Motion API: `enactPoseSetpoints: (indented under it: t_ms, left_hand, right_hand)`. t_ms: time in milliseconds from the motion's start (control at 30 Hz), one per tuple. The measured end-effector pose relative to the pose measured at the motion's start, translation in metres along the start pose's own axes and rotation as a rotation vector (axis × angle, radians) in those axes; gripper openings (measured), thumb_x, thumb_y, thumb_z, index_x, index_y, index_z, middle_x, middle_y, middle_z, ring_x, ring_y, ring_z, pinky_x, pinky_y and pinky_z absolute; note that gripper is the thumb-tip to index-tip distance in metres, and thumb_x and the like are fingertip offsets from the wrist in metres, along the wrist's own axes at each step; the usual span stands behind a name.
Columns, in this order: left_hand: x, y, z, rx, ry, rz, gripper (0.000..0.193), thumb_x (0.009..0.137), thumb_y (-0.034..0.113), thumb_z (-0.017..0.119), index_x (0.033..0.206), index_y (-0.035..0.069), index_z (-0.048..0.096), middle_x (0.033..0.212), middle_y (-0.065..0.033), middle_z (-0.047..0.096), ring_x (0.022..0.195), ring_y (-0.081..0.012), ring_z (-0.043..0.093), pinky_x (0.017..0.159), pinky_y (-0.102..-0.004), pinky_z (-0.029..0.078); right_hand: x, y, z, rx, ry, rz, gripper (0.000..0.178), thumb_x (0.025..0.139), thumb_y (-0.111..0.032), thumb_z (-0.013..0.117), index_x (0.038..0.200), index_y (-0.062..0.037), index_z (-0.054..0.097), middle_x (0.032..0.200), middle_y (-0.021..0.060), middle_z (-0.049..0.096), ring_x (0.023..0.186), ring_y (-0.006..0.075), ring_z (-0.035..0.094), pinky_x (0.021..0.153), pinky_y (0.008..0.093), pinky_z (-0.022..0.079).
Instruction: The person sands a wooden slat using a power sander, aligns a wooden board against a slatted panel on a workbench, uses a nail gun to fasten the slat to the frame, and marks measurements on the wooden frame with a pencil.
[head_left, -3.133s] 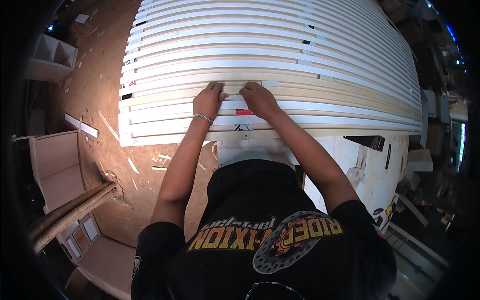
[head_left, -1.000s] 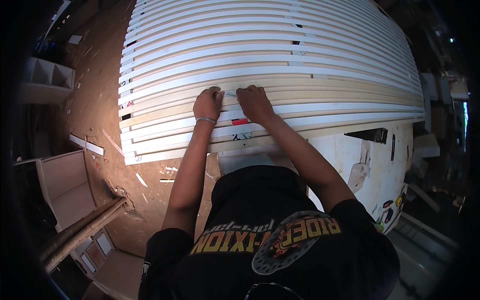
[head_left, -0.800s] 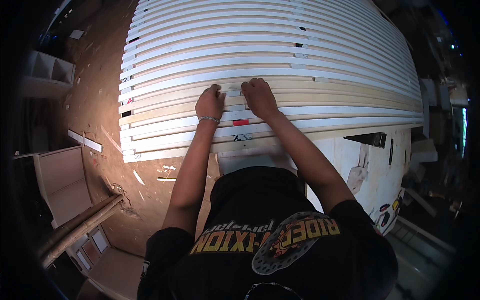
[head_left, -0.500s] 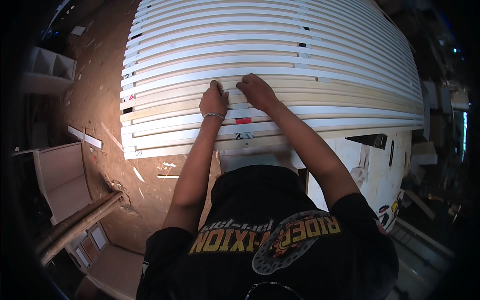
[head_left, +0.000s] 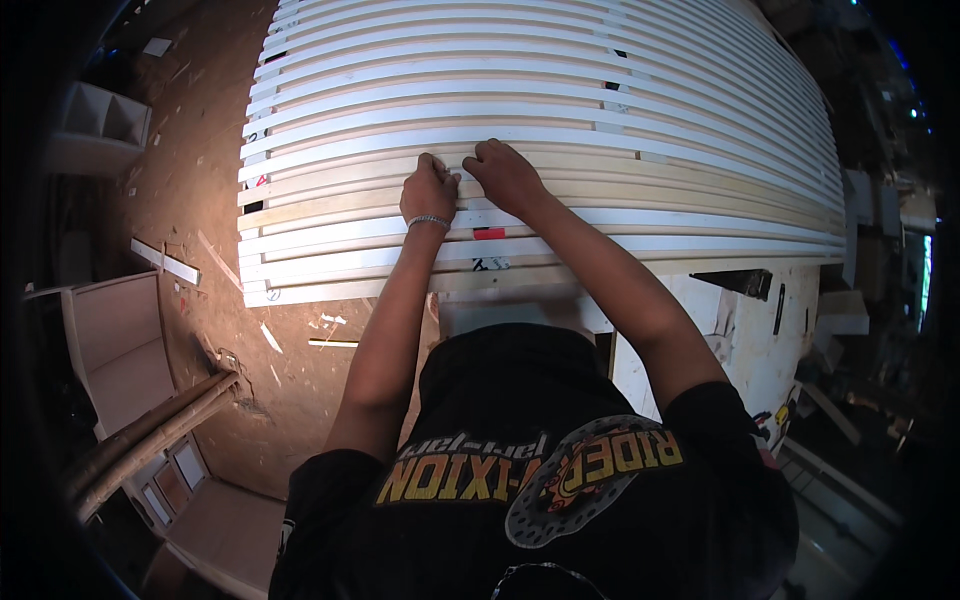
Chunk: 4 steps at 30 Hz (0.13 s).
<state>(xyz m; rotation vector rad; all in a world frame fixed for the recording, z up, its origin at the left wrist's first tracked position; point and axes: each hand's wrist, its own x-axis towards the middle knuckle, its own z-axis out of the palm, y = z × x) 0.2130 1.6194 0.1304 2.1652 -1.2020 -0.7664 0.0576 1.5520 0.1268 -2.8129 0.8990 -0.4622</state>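
Observation:
A wide slatted wooden panel [head_left: 400, 105] of long, parallel white and bare-wood strips spreads out before me. Both hands rest over its nearer slats, close together. My left hand [head_left: 428, 190], with a bracelet at the wrist, has its fingers curled down at a bare-wood slat [head_left: 330, 203]. Just to its right, my right hand [head_left: 503, 177] is also closed, knuckles up, over the same group of slats. Whatever the fingertips pinch is hidden beneath them. Below the hands, a red patch [head_left: 490, 234] shows between two white slats.
The panel lies on a pale work surface [head_left: 690, 300]. On the brown floor [head_left: 240, 430] at left are wood scraps, a white strip [head_left: 165, 260] and bamboo poles [head_left: 160, 440]. Cabinet pieces [head_left: 120, 335] stand at the far left. Tools [head_left: 780, 415] lie at right.
My right hand has shifted slightly left toward my left hand and its fingers are curled more tightly. The whole view has tilted a little; the panel looks unmoved.

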Motion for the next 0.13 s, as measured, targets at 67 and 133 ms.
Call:
enactPoseSetpoints:
  t_ms: [67,133]
  left_hand:
    - [0.0005,-0.0027,0.0007,-0.019,0.003,0.013,0.027,0.086,0.022,0.080,0.101,0.010,0.060,0.089,-0.0098,0.076,0.088,-0.0336,0.073,0.078,-0.0467,0.056]
    - [0.0016,-0.0038,0.0006,-0.029,0.005,0.020,0.028,0.086,0.022,0.080,0.101,0.010,0.060,0.090,-0.0099,0.076,0.088,-0.0335,0.073,0.078,-0.0467,0.056]
  right_hand:
    - [-0.0005,-0.0006,0.0033,-0.014,0.001,-0.019,0.006,0.086,-0.009,0.064,0.091,-0.0093,0.065,0.096,0.0111,0.061,0.099,0.0294,0.061,0.089,0.0410,0.052]
    - [0.0012,-0.0025,0.0077,-0.029,-0.005,-0.019,0.006,0.086,-0.009,0.064,0.091,-0.0105,0.065,0.096,0.0111,0.061,0.100,0.0297,0.061,0.090,0.0404,0.052]
